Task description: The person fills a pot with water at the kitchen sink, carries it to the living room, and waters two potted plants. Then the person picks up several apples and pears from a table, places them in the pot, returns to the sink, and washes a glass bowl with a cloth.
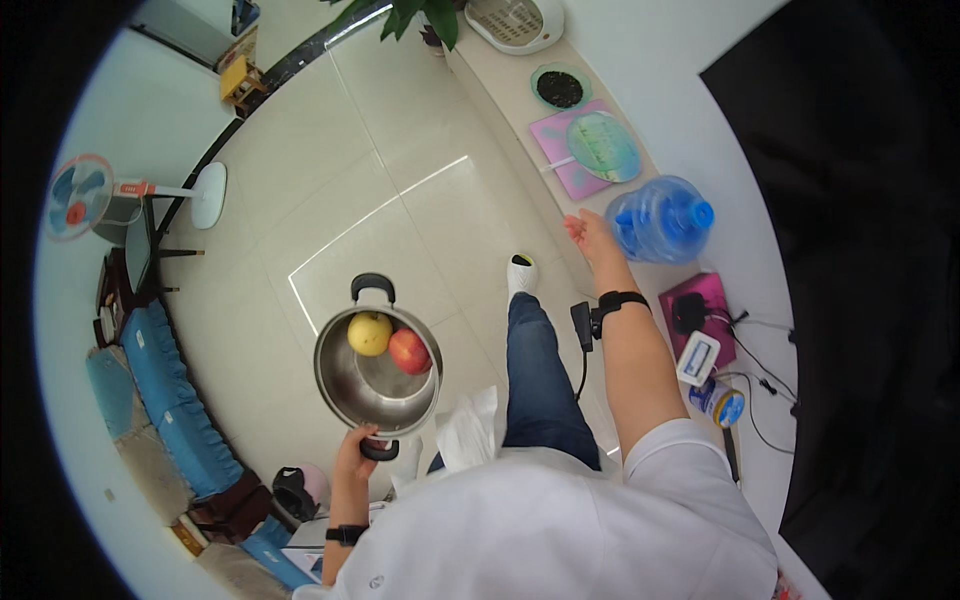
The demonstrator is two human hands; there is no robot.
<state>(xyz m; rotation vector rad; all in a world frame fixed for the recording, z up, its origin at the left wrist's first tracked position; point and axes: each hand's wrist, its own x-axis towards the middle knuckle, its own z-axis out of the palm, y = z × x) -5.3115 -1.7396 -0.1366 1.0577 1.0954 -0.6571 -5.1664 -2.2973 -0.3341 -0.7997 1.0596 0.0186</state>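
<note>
A stainless steel pot (360,390) with two black handles hangs over the tiled floor, and my left hand (357,452) grips it at the near handle and rim. Inside it lie a yellow apple (370,334) and a red apple (409,352), side by side near the far wall. My right hand (589,232) is out beside the ledge with its fingers partly curled and nothing seen in them. Just right of that hand, a large clear blue water jug (660,220) lies on the ledge. A round hand fan (604,147) rests on a pink flat box (551,135) beyond it.
Along the ledge (499,90) are a green bowl of dark grains (559,88), a white basket (517,22), a magenta box (694,300) with cables and a tin (718,403). A standing fan (79,196) and a blue-cushioned sofa (176,397) are left.
</note>
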